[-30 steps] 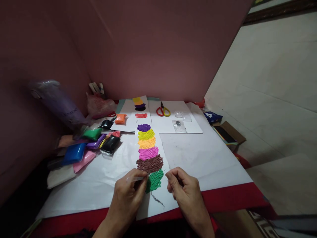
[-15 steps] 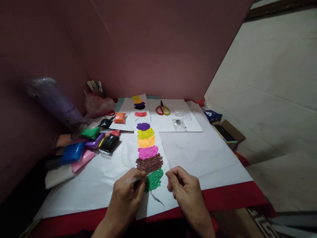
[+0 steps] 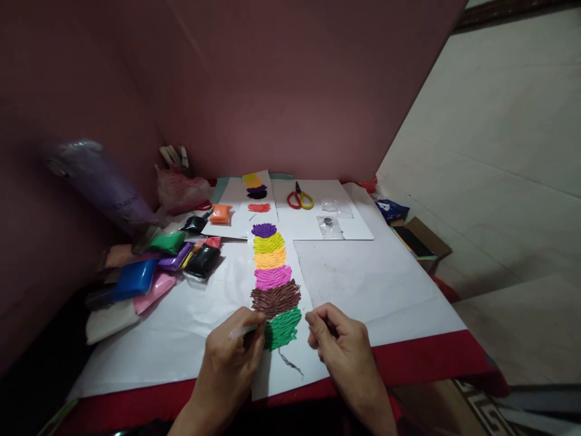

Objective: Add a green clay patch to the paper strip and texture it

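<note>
A long white paper strip (image 3: 267, 381) lies before me, bearing bands of textured clay in purple, yellow, orange, pink, brown and green. My left hand (image 3: 231, 351) is closed around a thin translucent stick (image 3: 242, 330), beside the left edge of the green clay band (image 3: 284, 329). Across the strip, my right hand (image 3: 342, 342) is closed in a pinch near the paper's right edge; whatever its fingertips hold, if anything, is too small to make out. Below the green band runs a dark twisted line (image 3: 290, 363), between the two hands.
Several clay packets (image 3: 135, 280) lie at the left beside a purple bag (image 3: 104, 188). Scissors (image 3: 300, 198) with red and yellow handles rest on white sheets at the back, left of small clear plastic bags (image 3: 329, 227). A cardboard box (image 3: 424, 236) stands beyond the table's right edge.
The view has shifted very slightly. Both hands keep almost the same pose and place, and the clay bands look the same.
</note>
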A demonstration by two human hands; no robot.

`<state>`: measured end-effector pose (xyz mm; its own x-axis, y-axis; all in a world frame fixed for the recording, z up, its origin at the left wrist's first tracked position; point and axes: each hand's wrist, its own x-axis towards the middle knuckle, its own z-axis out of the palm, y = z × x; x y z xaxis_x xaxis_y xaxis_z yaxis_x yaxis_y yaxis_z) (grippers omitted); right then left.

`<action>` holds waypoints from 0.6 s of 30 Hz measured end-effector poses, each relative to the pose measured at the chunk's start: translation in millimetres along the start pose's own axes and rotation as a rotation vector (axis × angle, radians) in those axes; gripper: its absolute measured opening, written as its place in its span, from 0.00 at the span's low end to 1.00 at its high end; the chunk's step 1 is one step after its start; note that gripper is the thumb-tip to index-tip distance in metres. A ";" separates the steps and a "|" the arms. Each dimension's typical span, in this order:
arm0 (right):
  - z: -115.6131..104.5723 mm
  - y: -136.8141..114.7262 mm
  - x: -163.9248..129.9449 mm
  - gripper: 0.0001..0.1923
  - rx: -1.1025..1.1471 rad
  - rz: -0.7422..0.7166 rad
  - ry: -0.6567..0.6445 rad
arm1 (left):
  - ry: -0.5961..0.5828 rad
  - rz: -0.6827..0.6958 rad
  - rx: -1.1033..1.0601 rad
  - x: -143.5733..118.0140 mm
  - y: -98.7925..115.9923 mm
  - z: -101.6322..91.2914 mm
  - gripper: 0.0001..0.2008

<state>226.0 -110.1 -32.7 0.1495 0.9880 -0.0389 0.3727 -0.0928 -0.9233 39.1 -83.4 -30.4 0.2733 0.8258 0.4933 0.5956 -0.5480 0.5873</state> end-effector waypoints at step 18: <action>0.6 -1.1 -0.1 0.19 -0.008 0.004 0.004 | 0.026 -0.263 -0.258 0.3 2.9 -2.2 0.05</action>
<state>224.9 -110.1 -31.9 0.1548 0.9871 -0.0409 0.3791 -0.0976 -0.9202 39.3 -85.0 -27.2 0.1151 0.9409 0.3185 0.4323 -0.3361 0.8368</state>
